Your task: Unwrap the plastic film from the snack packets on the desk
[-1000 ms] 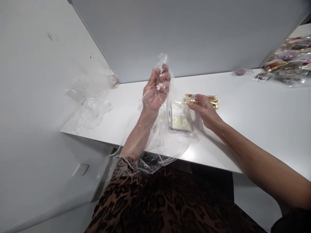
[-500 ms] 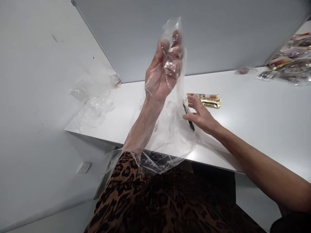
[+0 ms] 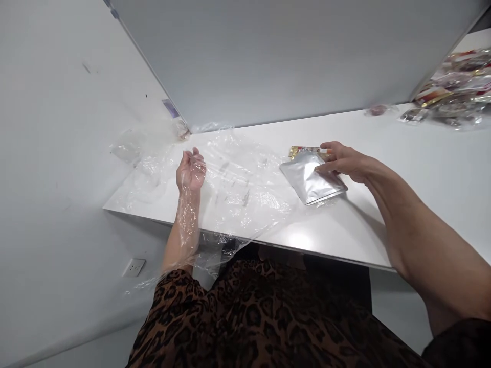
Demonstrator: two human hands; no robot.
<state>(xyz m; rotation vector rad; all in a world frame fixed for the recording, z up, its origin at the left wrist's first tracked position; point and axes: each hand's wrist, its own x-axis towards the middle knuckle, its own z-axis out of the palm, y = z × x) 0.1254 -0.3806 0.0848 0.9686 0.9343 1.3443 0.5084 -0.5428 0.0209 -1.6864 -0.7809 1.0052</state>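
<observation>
My left hand (image 3: 193,171) is inside a large clear plastic bag (image 3: 245,189), with its fingers curled in on the film. The film runs down over my forearm and spreads rightward across the white table (image 3: 356,225). At the right, a silver foil pouch (image 3: 311,179) lies tilted above the table, partly over gold-wrapped sticks (image 3: 299,152). My right hand (image 3: 343,161) is at the pouch's upper right. Its thumb touches the foil, while the fingers reach out past the edge, apart from the thumb. The pouch hides most of the sticks.
Crumpled clear film (image 3: 149,171) lies at the table's left end, by the wall. A small wrapped reddish piece (image 3: 378,110) sits near the grey back panel (image 3: 287,56). Several packaged items (image 3: 456,94) are heaped at the far right.
My left hand has come down and left with the bag, which now spreads over the table. My right hand has shifted right. The silver pouch now shows its broad face over the gold-wrapped sticks.
</observation>
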